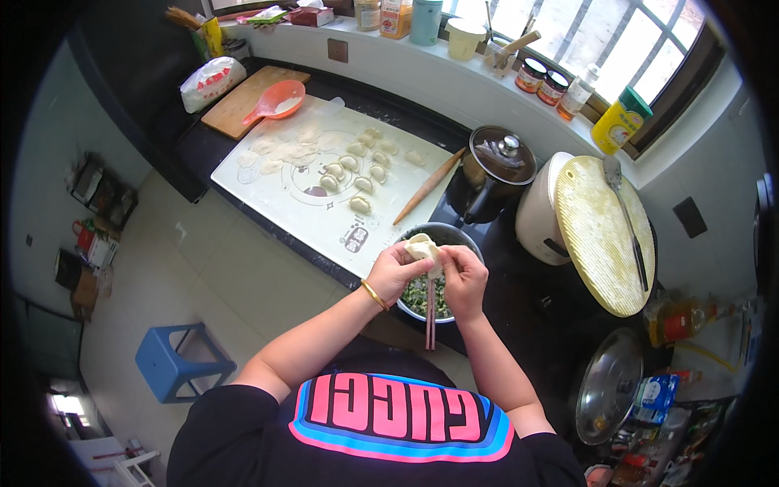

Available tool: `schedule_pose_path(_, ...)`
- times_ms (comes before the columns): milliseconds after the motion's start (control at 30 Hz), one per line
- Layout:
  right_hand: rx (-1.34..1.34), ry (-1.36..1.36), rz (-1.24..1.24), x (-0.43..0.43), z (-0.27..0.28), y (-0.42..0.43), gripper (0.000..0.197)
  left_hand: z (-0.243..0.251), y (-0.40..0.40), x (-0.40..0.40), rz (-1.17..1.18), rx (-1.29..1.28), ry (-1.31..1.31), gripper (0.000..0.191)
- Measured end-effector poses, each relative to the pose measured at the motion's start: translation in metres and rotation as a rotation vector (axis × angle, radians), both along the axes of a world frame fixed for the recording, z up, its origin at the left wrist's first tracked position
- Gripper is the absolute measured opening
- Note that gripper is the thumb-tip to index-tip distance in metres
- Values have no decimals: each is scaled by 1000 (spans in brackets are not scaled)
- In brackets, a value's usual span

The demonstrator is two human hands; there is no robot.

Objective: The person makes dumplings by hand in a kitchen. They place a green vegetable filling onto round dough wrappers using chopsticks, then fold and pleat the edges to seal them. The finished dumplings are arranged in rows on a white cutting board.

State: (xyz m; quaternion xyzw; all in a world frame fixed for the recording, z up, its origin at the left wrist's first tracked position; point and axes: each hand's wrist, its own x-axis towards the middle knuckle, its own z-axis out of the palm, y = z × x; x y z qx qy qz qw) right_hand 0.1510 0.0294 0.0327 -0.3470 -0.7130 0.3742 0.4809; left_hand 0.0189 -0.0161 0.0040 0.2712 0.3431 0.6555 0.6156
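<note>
Between my two hands is a partly folded dumpling [422, 248], held above a metal bowl [476, 238]. My left hand [394, 268] grips the dough's left side with thumb and fingers. Thumb and forefinger of my right hand [465, 278] pinch its right edge. Chopped green filling [416, 299] shows in the bowl, and a pair of chopsticks [431, 322] rests over the near rim. On the pale dough mat [268, 195] lie several folded dumplings [359, 205] and, farther left, flat dough wrappers [304, 149]. A wooden rolling pin [429, 185] lies along the mat's right edge.
A lidded dark pot [496, 176] stands behind the bowl. To its right, a white container [535, 213] sits beside a round ridged yellow board [602, 237] bearing a spatula [627, 219]. An orange scoop [277, 100] lies at the cutting board [234, 103]. A blue stool [176, 359] stands on the floor.
</note>
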Motion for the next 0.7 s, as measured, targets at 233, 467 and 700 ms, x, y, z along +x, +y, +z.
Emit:
schedule_pose_path(233,107,-174,107,2,25,5,16,-1,2,-13,-50,117,343,34)
schedule_pose_path(467,250,-263,132,4,21,10,8,2,3,-18,-121,171,442,32)
schedule_pose_path(700,162,-176,29,5,3,4,10,2,1,-11,-1,209,523,37)
